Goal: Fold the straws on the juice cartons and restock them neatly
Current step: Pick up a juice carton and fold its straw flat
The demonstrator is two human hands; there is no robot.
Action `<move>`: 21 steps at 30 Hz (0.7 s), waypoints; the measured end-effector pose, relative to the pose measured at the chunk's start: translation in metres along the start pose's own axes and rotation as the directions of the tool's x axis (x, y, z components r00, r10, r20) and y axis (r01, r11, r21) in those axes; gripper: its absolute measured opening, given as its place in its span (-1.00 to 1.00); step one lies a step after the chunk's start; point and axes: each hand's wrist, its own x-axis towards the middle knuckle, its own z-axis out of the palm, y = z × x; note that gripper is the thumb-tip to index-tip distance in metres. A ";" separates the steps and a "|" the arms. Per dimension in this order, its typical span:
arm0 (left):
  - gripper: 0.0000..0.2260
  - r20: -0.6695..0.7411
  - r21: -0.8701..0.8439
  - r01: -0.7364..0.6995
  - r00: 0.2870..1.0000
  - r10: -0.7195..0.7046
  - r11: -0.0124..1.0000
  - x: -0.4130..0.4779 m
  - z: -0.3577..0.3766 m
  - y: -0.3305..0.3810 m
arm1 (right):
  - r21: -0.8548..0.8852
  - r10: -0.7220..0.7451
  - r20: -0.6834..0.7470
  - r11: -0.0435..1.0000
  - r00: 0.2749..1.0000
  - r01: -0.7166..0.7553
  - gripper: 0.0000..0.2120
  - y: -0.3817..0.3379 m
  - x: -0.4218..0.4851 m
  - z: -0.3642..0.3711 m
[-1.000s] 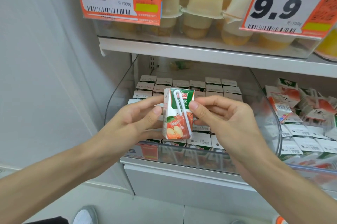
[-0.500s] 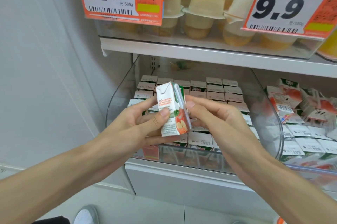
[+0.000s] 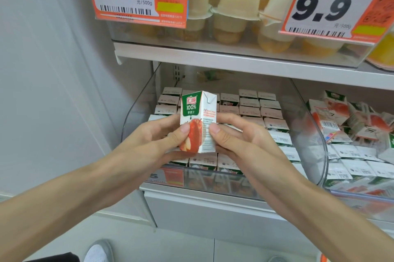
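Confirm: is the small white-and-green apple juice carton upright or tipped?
Upright. The small white-and-green apple juice carton has its printed label reading right way up and its top flap uppermost, pinched between the left hand and right hand.

The single head-worn wide-angle camera faces forward and slightly down, close to the white metal store shelf (image 3: 234,59). Its clear curved plastic bin (image 3: 136,112) fills mid-frame, and pale grey floor (image 3: 181,246) shows below.
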 end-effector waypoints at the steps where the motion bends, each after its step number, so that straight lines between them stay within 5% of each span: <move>1: -0.67 -0.003 -0.010 -0.003 1.000 0.003 1.000 0.000 0.001 0.000 | -0.018 -0.005 0.009 1.000 1.000 0.005 -0.73 0.000 0.001 0.000; 8: -0.57 -0.211 -0.008 0.013 0.977 -0.014 1.000 -0.003 -0.001 0.001 | -0.174 -0.026 -0.105 0.985 0.994 0.007 -0.78 0.003 0.004 -0.001; 16: -0.60 -0.194 0.050 -0.014 0.981 0.023 0.999 -0.003 -0.005 0.007 | -0.112 -0.098 -0.157 0.990 0.983 0.080 -0.63 0.002 0.003 -0.002; 21: -0.62 -0.180 0.102 -0.054 0.981 0.071 0.993 -0.004 -0.009 0.006 | -0.081 -0.107 -0.143 0.992 0.984 0.096 -0.73 0.000 0.001 -0.001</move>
